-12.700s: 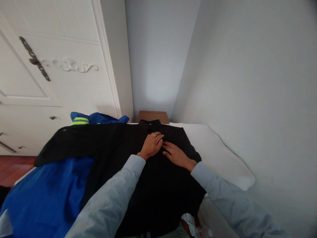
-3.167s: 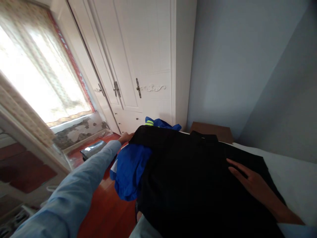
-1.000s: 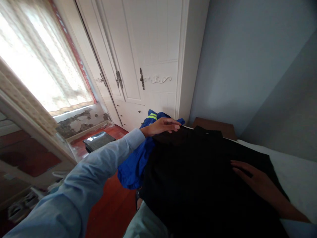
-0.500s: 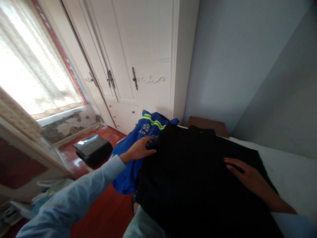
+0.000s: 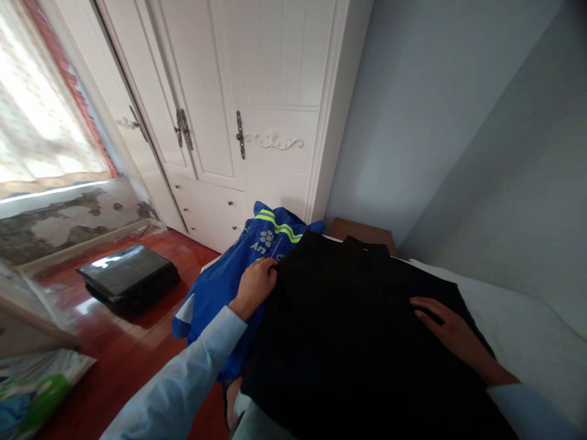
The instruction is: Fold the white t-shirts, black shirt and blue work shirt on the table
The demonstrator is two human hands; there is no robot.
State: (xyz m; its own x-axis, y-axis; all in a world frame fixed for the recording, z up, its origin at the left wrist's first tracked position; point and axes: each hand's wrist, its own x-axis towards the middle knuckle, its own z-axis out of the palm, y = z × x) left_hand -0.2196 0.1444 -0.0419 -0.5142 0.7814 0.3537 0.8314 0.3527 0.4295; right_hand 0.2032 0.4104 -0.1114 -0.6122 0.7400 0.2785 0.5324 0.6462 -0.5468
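Observation:
A black shirt (image 5: 348, 330) with a collar lies spread out before me, the collar pointing away. At its left edge, my left hand (image 5: 257, 282) is closed with the fingers curled on the fabric; its fingertips are partly hidden. My right hand (image 5: 452, 333) rests flat on the right side of the shirt, fingers stretched out, holding nothing. Beside the shirt on the left, partly under my left forearm, is a blue garment (image 5: 215, 305) with yellow-green reflective stripes and a printed logo.
A white bed surface (image 5: 518, 324) shows to the right of the shirt. Behind stand a white wardrobe (image 5: 279, 73) and a brown wooden nightstand (image 5: 362, 231). On the red floor (image 5: 128, 379) sit a black box-like object (image 5: 131, 275) and a plastic bag (image 5: 46, 379).
My left hand has gone from open fingers to closed at the shirt's left edge. My right hand stays flat on the shirt. The view has shifted somewhat.

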